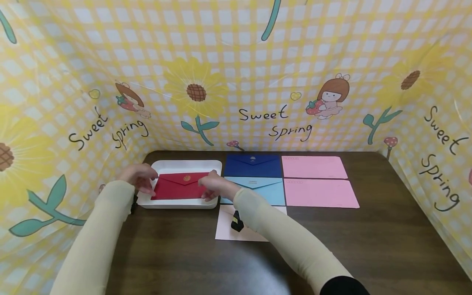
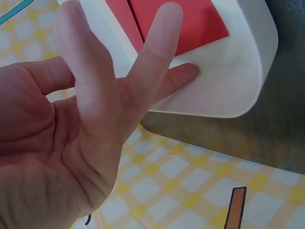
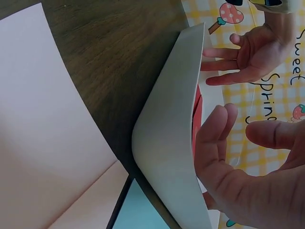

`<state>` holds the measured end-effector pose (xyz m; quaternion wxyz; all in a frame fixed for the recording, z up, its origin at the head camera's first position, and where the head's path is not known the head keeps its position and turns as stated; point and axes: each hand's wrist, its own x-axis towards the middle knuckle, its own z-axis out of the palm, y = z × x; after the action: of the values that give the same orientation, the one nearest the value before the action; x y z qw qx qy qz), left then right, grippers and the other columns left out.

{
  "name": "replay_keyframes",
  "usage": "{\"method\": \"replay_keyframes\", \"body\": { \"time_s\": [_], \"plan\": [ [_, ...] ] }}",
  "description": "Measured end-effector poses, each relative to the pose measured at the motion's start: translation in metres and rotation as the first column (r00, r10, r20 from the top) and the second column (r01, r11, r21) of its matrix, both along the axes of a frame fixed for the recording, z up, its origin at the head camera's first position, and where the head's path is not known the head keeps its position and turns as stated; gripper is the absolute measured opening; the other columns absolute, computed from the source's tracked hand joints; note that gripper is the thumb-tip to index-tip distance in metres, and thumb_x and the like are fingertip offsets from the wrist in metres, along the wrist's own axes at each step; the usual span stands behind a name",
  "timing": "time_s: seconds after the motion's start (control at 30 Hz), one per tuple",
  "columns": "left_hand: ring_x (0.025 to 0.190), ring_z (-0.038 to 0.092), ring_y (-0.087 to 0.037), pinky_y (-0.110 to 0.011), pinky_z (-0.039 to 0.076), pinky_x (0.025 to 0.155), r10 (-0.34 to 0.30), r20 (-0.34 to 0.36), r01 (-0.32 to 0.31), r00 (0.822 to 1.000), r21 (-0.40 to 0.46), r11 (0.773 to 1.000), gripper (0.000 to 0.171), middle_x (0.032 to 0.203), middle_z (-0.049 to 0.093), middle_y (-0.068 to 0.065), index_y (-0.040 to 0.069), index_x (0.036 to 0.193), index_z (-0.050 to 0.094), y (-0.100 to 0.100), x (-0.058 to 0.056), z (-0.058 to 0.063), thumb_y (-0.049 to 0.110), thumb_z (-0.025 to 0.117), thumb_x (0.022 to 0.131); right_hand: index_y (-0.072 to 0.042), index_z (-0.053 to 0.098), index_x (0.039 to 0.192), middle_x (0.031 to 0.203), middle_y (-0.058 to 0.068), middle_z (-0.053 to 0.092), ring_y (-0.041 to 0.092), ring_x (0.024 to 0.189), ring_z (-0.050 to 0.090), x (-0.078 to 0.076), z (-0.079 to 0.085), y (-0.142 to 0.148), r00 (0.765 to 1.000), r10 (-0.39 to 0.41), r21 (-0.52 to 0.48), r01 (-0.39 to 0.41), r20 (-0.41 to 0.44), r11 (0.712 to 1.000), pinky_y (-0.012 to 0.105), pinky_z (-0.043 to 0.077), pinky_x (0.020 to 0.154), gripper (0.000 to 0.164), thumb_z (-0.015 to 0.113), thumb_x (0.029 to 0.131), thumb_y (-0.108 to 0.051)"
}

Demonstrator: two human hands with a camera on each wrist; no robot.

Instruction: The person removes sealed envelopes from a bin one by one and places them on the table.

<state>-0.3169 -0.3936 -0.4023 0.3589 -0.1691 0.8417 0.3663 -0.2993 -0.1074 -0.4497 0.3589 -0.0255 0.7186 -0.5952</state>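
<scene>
A red envelope (image 1: 175,189) with a gold seal on its flap lies flat in a white tray (image 1: 184,165). At the tray's left end, my left hand (image 1: 139,178) reaches in over the envelope's edge. Its fingers are spread in the left wrist view, with fingertips (image 2: 167,14) over the red paper and one finger lower by the tray floor. My right hand (image 1: 217,186) is over the tray's right end, fingertips close to the envelope's right edge. In the right wrist view its thumb (image 3: 269,133) stands apart from the bent fingers, nothing pinched between them.
Right of the tray lie a dark blue envelope (image 1: 252,168), a light blue envelope (image 1: 269,194) and two pink envelopes (image 1: 313,167). A pale pink envelope (image 1: 226,225) is partly beneath my right forearm. Yellow checked cloth (image 1: 236,82) walls the brown table (image 1: 368,246).
</scene>
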Motion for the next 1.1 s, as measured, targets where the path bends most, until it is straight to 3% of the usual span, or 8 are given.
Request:
{"method": "replay_keyframes", "body": {
  "time_s": [0.3,0.97,1.1],
  "plan": [
    [0.062,0.074,-0.020,-0.025,0.059,0.060,-0.007,0.011,0.007,1.000,-0.033,0.999,0.053,0.082,0.072,-0.026,-0.022,0.146,0.025,0.0020,0.0001,-0.0025,0.013,0.039,0.109,0.007,0.011,0.157,0.127,0.025,0.053,0.021,0.057,0.061,0.0013,-0.0018,-0.0006,0.999,0.033,0.000,-0.034,-0.017,0.999,0.031,0.058,0.059,0.077,0.061,0.101,-0.011],
    [0.053,0.068,-0.012,-0.021,0.056,0.057,0.004,-0.018,-0.005,1.000,-0.081,0.997,0.052,0.078,0.074,-0.021,-0.023,0.144,0.030,0.0096,-0.0017,-0.0054,0.010,0.040,0.105,0.005,0.025,0.148,0.121,0.021,0.056,0.024,0.065,0.065,0.0043,-0.0040,-0.0021,0.997,0.057,0.029,-0.055,-0.061,0.998,0.032,0.059,0.062,0.060,0.061,0.103,-0.012],
    [0.057,0.071,-0.014,-0.021,0.056,0.057,0.012,-0.022,-0.014,1.000,-0.075,0.997,0.053,0.078,0.074,-0.020,-0.025,0.143,0.032,0.0078,-0.0021,-0.0057,0.012,0.041,0.106,0.005,0.021,0.152,0.121,0.022,0.056,0.023,0.064,0.063,0.0031,-0.0031,-0.0008,0.997,0.049,0.019,-0.048,-0.054,0.999,0.032,0.058,0.061,0.067,0.062,0.102,-0.012]
  ]
}}
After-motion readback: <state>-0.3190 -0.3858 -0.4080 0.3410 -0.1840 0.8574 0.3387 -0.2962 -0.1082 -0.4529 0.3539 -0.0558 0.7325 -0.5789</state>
